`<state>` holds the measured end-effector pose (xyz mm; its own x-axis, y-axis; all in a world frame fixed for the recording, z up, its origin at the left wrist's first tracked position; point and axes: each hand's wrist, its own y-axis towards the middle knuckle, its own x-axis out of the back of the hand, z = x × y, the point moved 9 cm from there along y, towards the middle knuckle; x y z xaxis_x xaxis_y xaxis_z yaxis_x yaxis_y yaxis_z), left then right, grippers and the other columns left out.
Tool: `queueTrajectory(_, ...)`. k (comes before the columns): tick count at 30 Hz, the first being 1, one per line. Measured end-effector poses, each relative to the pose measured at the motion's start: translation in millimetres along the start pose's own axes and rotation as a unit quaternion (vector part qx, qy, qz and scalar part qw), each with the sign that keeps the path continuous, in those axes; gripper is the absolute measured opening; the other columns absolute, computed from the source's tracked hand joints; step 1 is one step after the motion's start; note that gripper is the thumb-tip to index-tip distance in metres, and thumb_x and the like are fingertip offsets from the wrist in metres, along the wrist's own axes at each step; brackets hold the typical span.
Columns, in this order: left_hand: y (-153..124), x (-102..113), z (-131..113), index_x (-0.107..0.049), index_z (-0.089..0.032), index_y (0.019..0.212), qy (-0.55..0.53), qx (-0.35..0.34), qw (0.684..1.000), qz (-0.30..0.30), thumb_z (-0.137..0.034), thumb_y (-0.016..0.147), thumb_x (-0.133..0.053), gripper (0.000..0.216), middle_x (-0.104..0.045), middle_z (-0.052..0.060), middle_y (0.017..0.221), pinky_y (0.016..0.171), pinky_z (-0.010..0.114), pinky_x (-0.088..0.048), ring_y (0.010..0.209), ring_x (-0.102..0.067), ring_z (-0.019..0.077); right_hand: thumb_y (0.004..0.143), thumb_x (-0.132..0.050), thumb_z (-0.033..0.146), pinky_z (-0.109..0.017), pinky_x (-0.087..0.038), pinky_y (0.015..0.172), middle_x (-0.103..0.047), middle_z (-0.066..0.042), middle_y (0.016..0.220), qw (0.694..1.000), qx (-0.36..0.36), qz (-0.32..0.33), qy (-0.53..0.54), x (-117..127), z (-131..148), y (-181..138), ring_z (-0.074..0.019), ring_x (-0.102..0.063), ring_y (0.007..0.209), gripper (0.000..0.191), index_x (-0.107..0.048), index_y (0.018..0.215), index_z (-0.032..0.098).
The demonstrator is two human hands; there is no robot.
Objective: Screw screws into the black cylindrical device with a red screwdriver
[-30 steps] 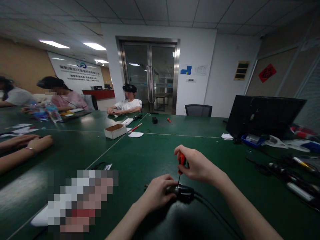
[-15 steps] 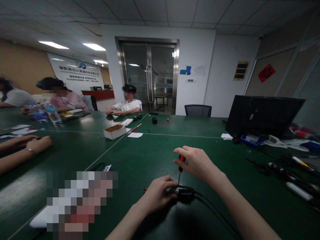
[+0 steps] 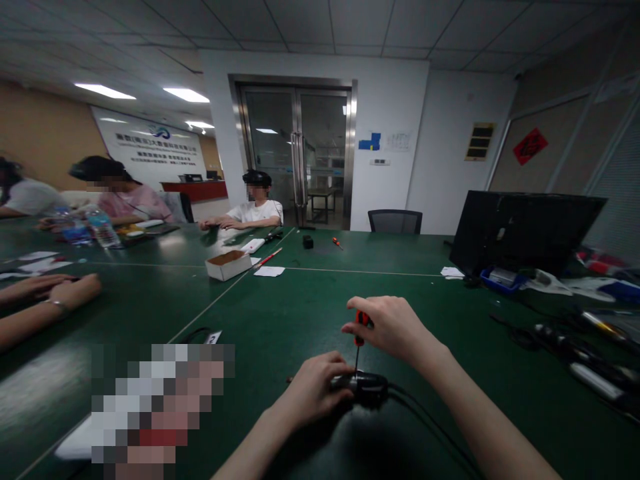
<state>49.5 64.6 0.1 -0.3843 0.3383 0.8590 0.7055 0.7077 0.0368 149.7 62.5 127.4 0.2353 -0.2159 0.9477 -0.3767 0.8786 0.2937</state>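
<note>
A black corded tool (image 3: 371,389) with a shiny metal part lies on the green table, its cable trailing to the lower right. My left hand (image 3: 320,385) is closed around the metal end and covers much of it. Above it, my right hand (image 3: 387,320) grips the red and black handle of a screwdriver (image 3: 359,327) between thumb and fingers. The screwdriver stands nearly upright, and its thin shaft points down onto the tool near my left fingertips. Whether its tip sits in a screw is too small to tell.
An open white box (image 3: 227,265) stands beyond my left hand. Another screwdriver (image 3: 337,243) and a small black block (image 3: 308,242) lie farther back. At the right are a monitor (image 3: 525,230), a blue tray (image 3: 503,280) and several corded tools. A co-worker's hands (image 3: 75,290) rest at the left.
My hands keep their hold on the tool and screwdriver, with only a slight shift of the right fingers. The person across the table has moved their hands to the left.
</note>
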Motion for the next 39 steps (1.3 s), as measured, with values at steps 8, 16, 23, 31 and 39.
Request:
queueTrajectory(8, 0.0, -1.5, 1.5, -0.075, -0.026, 0.119, -0.006, 0.001, 1.0, 0.003, -0.023, 0.087, -0.071, 0.031, -0.069, 0.006, 0.116, 0.088, 0.029, -0.048, 0.103, -0.065, 0.0243, 0.086, -0.067, 0.021, -0.026, -0.038, 0.067, -0.074, -0.003, 0.094, 0.998, 0.008, 0.013, 0.059, 3.0, -1.6, -4.4, -0.0188, -0.068, 0.081, 0.033, -0.059, 0.118, 0.022)
queueTrajectory(16, -1.2, 0.8, -0.8, -0.075, -0.024, 0.116, 0.0, 0.007, 1.0, 0.004, -0.026, 0.088, -0.068, 0.029, -0.069, 0.006, 0.118, 0.088, 0.031, -0.049, 0.104, -0.064, 0.0246, 0.096, -0.065, 0.05, -0.028, -0.035, 0.063, -0.076, -0.007, 0.094, 1.0, -0.01, 0.004, -0.02, 2.6, -2.3, -1.3, -0.0237, -0.07, 0.084, 0.028, -0.063, 0.105, 0.023)
queueTrajectory(23, -1.2, 0.2, -0.6, -0.075, -0.025, 0.117, -0.003, 0.005, 1.0, 0.007, -0.026, 0.087, -0.067, 0.031, -0.069, 0.006, 0.117, 0.086, 0.031, -0.05, 0.104, -0.064, 0.0251, 0.093, -0.065, 0.03, -0.027, -0.039, 0.067, -0.074, -0.005, 0.099, 1.0, -0.012, 0.004, 0.026, 3.7, -4.8, -1.9, -0.0208, -0.069, 0.086, 0.025, -0.059, 0.116, 0.024)
queueTrajectory(31, -0.9, 0.3, -0.4, -0.075, -0.025, 0.116, -0.007, 0.01, 1.0, 0.011, -0.023, 0.088, -0.069, 0.029, -0.068, 0.006, 0.117, 0.089, 0.031, -0.048, 0.104, -0.064, 0.0245, 0.079, -0.068, 0.011, -0.025, -0.041, 0.07, -0.067, -0.001, 0.095, 0.988, 0.028, 0.001, 0.153, 5.5, -3.7, -4.2, -0.0149, -0.061, 0.082, 0.024, -0.059, 0.099, 0.021)
queueTrajectory(39, -1.8, 0.9, -1.2, -0.075, -0.025, 0.117, -0.006, 0.007, 1.0, 0.005, -0.02, 0.088, -0.071, 0.03, -0.068, 0.005, 0.118, 0.089, 0.029, -0.048, 0.105, -0.065, 0.0243, 0.099, -0.051, 0.028, -0.025, -0.045, 0.066, -0.065, 0.001, 0.077, 0.928, 0.006, -0.023, 0.373, -13.5, -7.0, 10.9, -0.0148, -0.06, 0.07, 0.015, -0.049, 0.085, 0.023)
